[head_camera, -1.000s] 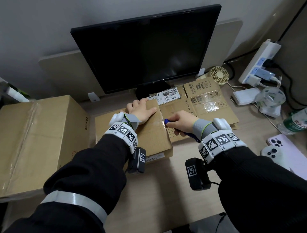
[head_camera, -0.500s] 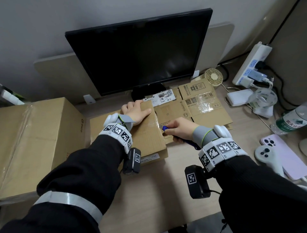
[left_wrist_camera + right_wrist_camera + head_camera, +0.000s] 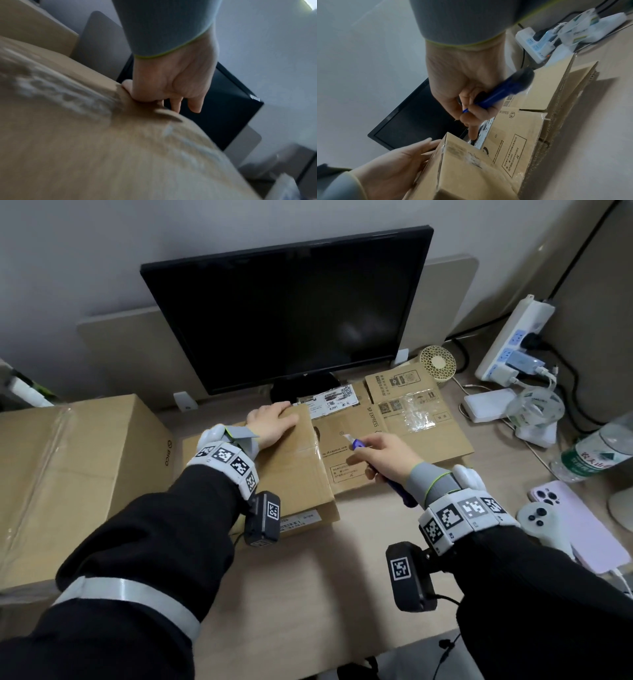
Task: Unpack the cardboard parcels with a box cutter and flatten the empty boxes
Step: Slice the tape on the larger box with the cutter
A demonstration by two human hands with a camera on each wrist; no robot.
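A small taped cardboard box (image 3: 291, 474) lies on the desk in front of the monitor. My left hand (image 3: 270, 426) holds its far corner, thumb on top and fingers curled over the far edge (image 3: 176, 105). My right hand (image 3: 387, 455) grips a blue box cutter (image 3: 359, 444) with its blade out. The cutter hangs just right of the box, above a flattened SF Express carton (image 3: 411, 422) and clear of the box's right edge. In the right wrist view the cutter (image 3: 501, 93) runs through my fist, above the box (image 3: 462, 169).
A large taped carton (image 3: 68, 474) fills the left of the desk. The monitor (image 3: 291, 313) stands behind. At the right are a power strip (image 3: 513, 337), a small fan (image 3: 438, 362), a tape roll (image 3: 536, 412), a water bottle (image 3: 596, 453), a white controller (image 3: 541, 518) and a phone (image 3: 575, 522).
My right hand has drawn the cutter away from the box's right edge, to the right and slightly up. My left hand has stayed on the far corner.
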